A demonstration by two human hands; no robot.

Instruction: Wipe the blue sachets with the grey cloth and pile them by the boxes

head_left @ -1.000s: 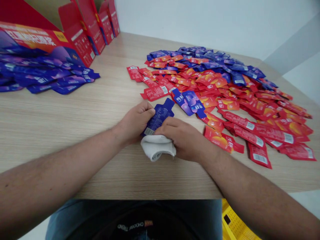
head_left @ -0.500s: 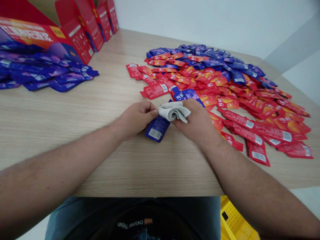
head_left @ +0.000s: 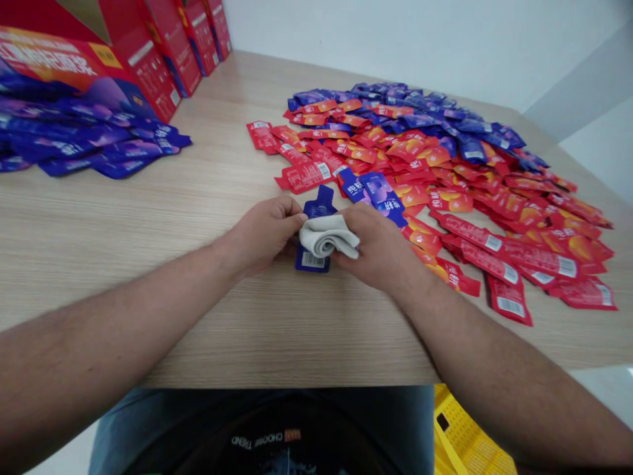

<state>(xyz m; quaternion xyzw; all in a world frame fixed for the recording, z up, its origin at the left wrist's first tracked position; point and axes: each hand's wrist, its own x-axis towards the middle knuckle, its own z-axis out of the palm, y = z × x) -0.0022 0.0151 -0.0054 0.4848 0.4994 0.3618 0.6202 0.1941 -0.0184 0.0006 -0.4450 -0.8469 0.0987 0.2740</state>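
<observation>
The left hand (head_left: pixel 264 236) seems to pinch a blue foil sachet (head_left: pixel 315 259) between the hands while the right hand (head_left: pixel 376 247) clasps a folded white cloth (head_left: pixel 329 236) against it; light, slick and floppy, the sachet is best held by its edge

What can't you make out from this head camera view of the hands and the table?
Head view only:
The middle of the blue sachet is hidden by the white cloth.
The right hand's fingertips are hidden behind the cloth.
The red boxes are cut off by the top edge.
The yellow crate is cut off by the bottom edge.
Lower sachets in the pile are hidden by those on top.
</observation>
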